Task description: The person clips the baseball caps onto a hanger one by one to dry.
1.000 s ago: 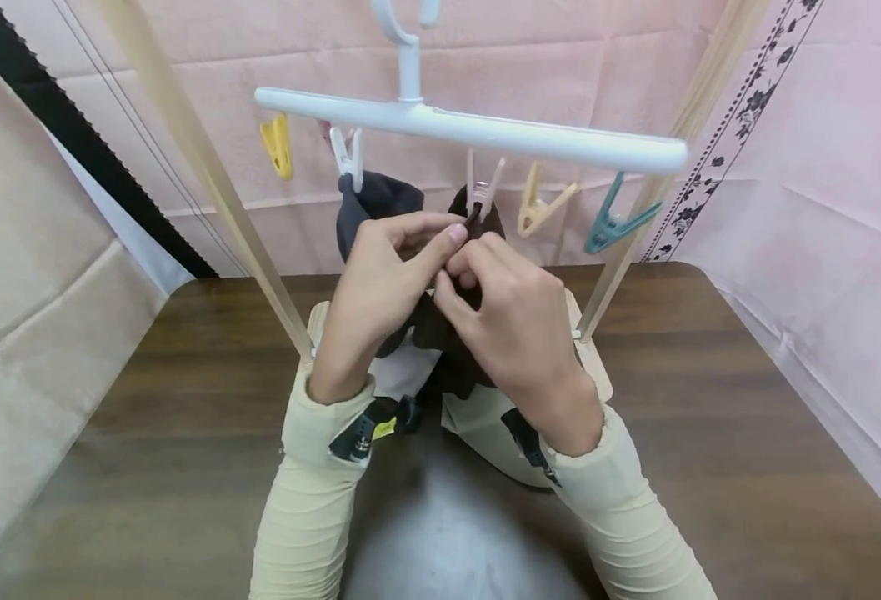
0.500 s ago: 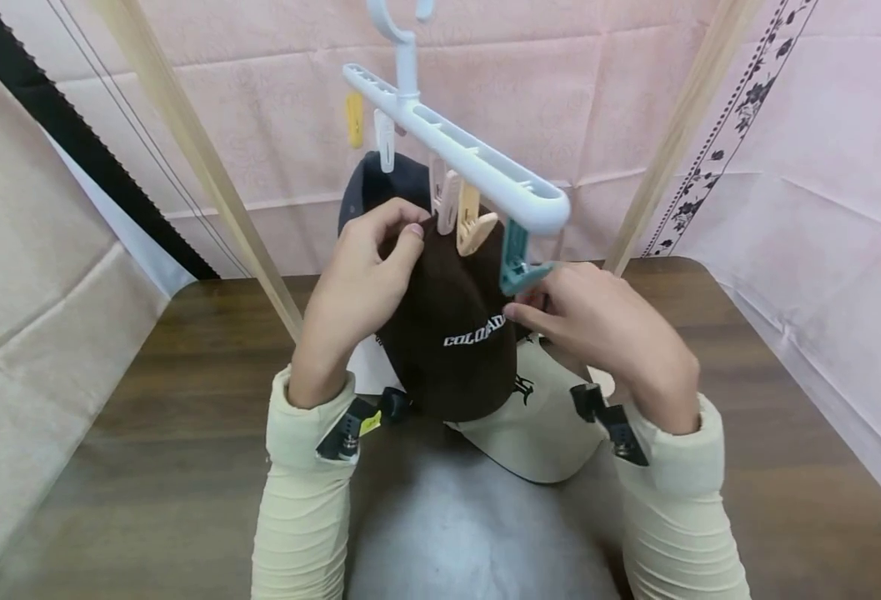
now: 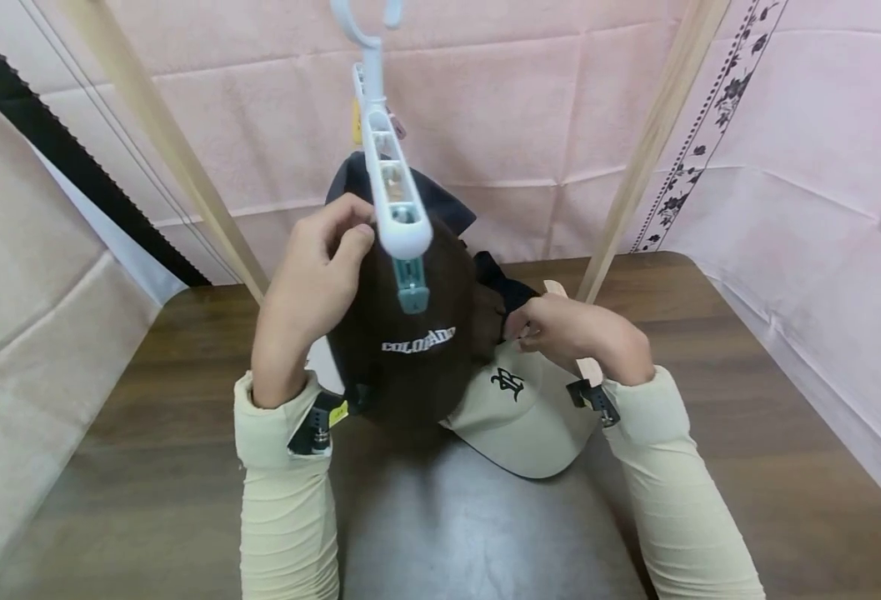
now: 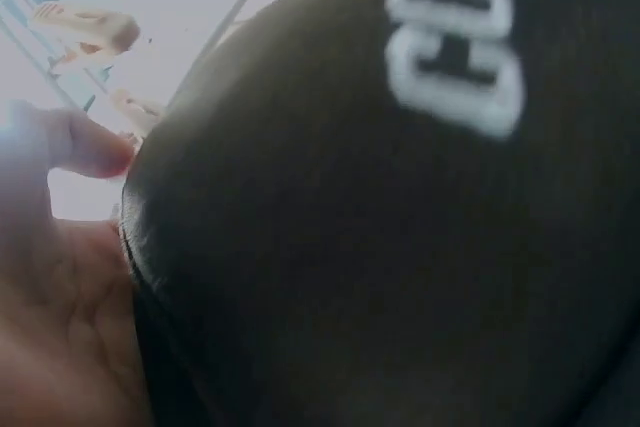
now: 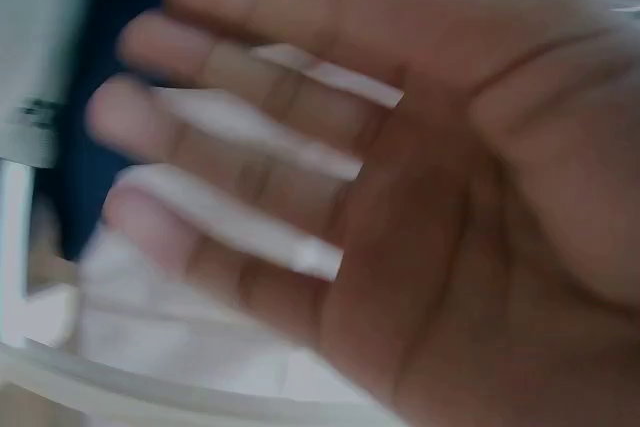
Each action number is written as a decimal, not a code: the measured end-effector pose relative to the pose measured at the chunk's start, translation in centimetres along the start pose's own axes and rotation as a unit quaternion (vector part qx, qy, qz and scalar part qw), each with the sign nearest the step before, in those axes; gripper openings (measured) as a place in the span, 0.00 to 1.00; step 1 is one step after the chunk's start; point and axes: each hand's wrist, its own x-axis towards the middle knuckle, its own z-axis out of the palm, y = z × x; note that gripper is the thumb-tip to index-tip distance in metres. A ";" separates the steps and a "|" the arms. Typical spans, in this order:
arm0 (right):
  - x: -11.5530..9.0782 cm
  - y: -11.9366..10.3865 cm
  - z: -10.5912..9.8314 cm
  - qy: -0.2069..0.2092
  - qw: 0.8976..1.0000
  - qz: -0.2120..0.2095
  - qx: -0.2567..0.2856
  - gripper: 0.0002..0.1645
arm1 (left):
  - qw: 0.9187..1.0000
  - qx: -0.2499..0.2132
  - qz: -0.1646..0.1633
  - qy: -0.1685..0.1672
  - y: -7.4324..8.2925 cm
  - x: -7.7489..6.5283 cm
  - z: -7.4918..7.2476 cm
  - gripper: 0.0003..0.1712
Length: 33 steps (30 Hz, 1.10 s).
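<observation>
Pinches the edge of the brown cap (image 3: 410, 387) between thumb and fingers of the left hand (image 3: 308, 271), just below the hanger (image 3: 391, 161). Spreads the fingers of the right hand (image 3: 571, 329) loosely beside the beige cap (image 3: 526, 412); hard to say, through the blur in the right wrist view, whether touching. Keeps well apart from left to right now, after meeting at the brown cap a second ago. Shows the brown cap turned frontward since then, domed and smooth in matte cloth, with raised white lettering (image 3: 419, 341) reading COLORADO, bent along the curve. Bears on the beige cap a black monogram (image 3: 508, 382) in ornate strokes, above a rounded brim. Overhead, swung from broadside to nearly end-on, the hanger in pale-blue slotted plastic, with a teal peg (image 3: 412, 287) at the near end. Behind, a navy cap (image 3: 440, 198); farther out, pale wooden posts (image 3: 166, 137), a wood-grain table (image 3: 725, 392) and creased pink cloth (image 3: 508, 108) with a floral border (image 3: 718, 117).
</observation>
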 end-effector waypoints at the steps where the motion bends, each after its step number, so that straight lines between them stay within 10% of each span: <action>1: 0.4 0.4 0.4 -0.011 1.000 -0.006 0.005 0.11 | 1.000 0.005 0.001 0.005 -0.1 -0.1 -0.2 0.14; 18: 2.9 2.2 2.4 -0.067 0.995 -0.031 0.064 0.05 | 0.995 0.002 0.070 0.071 -0.4 -0.8 -1.7 0.22; 27: 3.2 1.6 2.9 -0.096 0.995 -0.002 0.024 0.19 | 0.959 0.126 0.198 0.162 0.1 -1.1 -1.3 0.16; 33: 3.4 2.2 3.8 -0.120 0.992 0.009 0.046 0.37 | 0.967 0.082 0.198 0.139 0.0 -1.2 -1.1 0.15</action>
